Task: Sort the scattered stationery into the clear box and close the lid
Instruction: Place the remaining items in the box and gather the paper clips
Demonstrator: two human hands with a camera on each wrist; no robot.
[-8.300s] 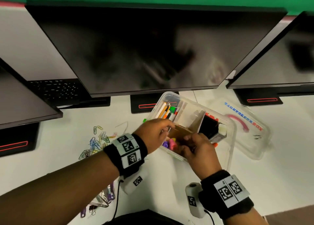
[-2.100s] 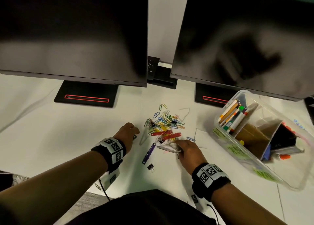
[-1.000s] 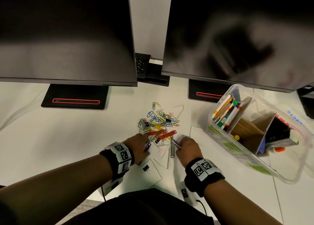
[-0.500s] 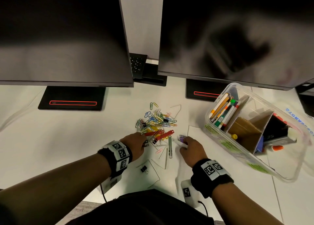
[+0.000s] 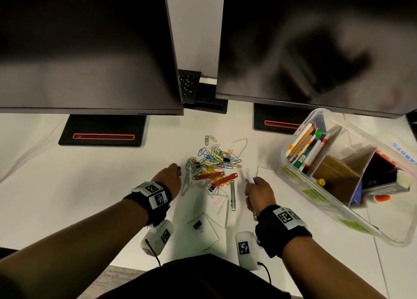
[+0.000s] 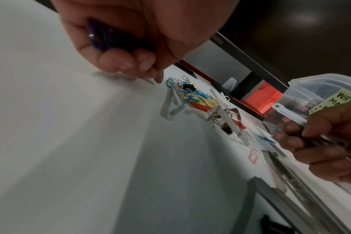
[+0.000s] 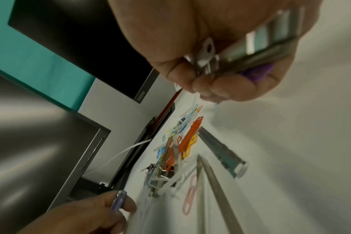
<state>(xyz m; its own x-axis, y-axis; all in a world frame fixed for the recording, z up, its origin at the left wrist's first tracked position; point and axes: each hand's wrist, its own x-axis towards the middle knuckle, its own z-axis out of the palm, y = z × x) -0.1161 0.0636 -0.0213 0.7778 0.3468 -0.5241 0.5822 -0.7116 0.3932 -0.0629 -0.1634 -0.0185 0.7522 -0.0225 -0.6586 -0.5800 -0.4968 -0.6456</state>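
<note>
Colourful paper clips (image 5: 214,158) and red fastener strips (image 5: 211,176) lie in a pile on the white desk (image 5: 90,185). My left hand (image 5: 177,172) is at the pile's left edge and grips a purple strip (image 6: 102,36), whose end pokes past my fingers (image 7: 118,201). Right of the pile, my right hand (image 5: 251,182) holds a bundle of clear and grey strips (image 7: 260,45) together with a purple one (image 7: 258,72). The clear box (image 5: 383,228) stands open at the right, with pens (image 5: 306,147) and cardboard dividers inside.
Two dark monitors (image 5: 90,45) overhang the back of the desk on black stands (image 5: 101,131). A green-grey strip (image 5: 232,195), thin white strips, a pink clip (image 5: 217,201) and a black binder clip (image 5: 197,225) lie near me. The lid (image 5: 406,154) shows at the right edge.
Over the last second my right hand has lifted slightly to the right with its strips. My left hand has moved up along the pile's left side with the purple strip.
</note>
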